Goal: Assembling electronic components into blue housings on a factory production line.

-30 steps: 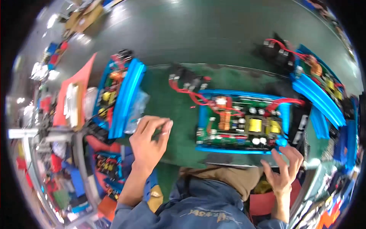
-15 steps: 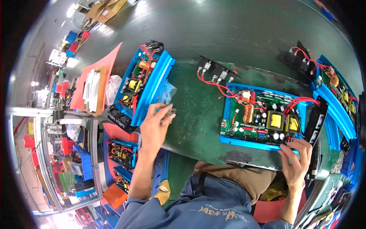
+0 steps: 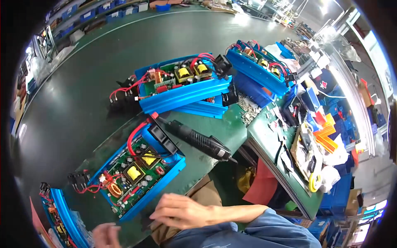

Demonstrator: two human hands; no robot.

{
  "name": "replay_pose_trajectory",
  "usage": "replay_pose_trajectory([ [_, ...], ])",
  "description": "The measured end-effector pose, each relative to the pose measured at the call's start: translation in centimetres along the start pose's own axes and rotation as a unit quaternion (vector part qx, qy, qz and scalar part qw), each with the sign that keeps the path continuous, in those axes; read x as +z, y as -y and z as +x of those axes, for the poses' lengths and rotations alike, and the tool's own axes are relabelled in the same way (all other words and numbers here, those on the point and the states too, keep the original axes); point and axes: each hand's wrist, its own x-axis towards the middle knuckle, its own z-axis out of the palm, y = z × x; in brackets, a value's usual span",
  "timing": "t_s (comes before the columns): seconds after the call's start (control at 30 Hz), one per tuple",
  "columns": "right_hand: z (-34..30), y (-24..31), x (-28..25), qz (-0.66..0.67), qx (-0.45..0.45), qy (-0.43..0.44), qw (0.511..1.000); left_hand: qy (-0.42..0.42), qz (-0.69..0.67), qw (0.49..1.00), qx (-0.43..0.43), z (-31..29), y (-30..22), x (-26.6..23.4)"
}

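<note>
My left hand [image 3: 106, 236] is at the lower left, smeared by motion. Its fingertips look pinched together around something too small to make out. My right hand [image 3: 182, 211] is over the table's front edge, fingers stretched loosely to the left with nothing visible in them. Beyond both hands lies an open blue metal case [image 3: 151, 188] holding a green circuit board [image 3: 128, 182] with yellow transformers and a copper coil. A black end panel with a fan [image 3: 162, 139] hangs from red wires at its far right corner. Black sockets [image 3: 78, 182] dangle from red wires at the left end.
A black electric screwdriver [image 3: 198, 140] lies right of the case. Further back are stacked blue cases with boards [image 3: 186, 93], another blue case [image 3: 258, 68], a blue bin [image 3: 254, 89] and scattered small metal parts [image 3: 248, 109]. Another case [image 3: 64, 215] stands far left. Cluttered side table [image 3: 264, 136] at right.
The view has swung to the right, bringing the screwdriver and side table into sight. My right hand has come away from the case's near edge. My left hand has drawn back toward me.
</note>
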Motion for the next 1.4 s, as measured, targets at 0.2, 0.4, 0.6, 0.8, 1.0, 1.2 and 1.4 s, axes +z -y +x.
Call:
replay_pose_trajectory([
  [0.2, 2.1, 1.6, -0.1, 0.191, 0.027, 0.015, 0.981, 0.079, -0.208, 0.975, -0.023, -1.3, -2.0, 5.8],
  [0.4, 0.3, 1.7, -2.1, 0.229, 0.097, 0.002, 0.968, 0.177, -0.19, 0.959, -0.117, -0.7, -2.6, 7.7],
  [0.6, -0.9, 1.5, -3.0, 0.122, 0.276, -0.135, 0.944, -0.05, -0.027, 0.994, 0.093, 0.8, -3.7, 8.9],
  [0.8, -1.8, 0.7, -4.2, 0.052, 0.257, -0.122, 0.957, 0.133, -0.262, 0.954, -0.065, 1.7, -4.2, 8.8],
  [1.0, -1.7, 0.7, -4.3, 0.081, 0.278, -0.12, 0.95, 0.155, -0.358, 0.918, -0.079, 2.5, -5.6, 9.3],
  [1.2, -1.3, 0.4, -4.2, 0.073, 0.257, -0.11, 0.957, 0.146, -0.325, 0.933, -0.058, 2.3, -5.1, 9.9],
  [1.4, -1.7, 0.2, -5.2, -0.006, 0.213, -0.13, 0.968, 0.111, -0.268, 0.956, -0.038, 2.0, -5.3, 10.4],
])
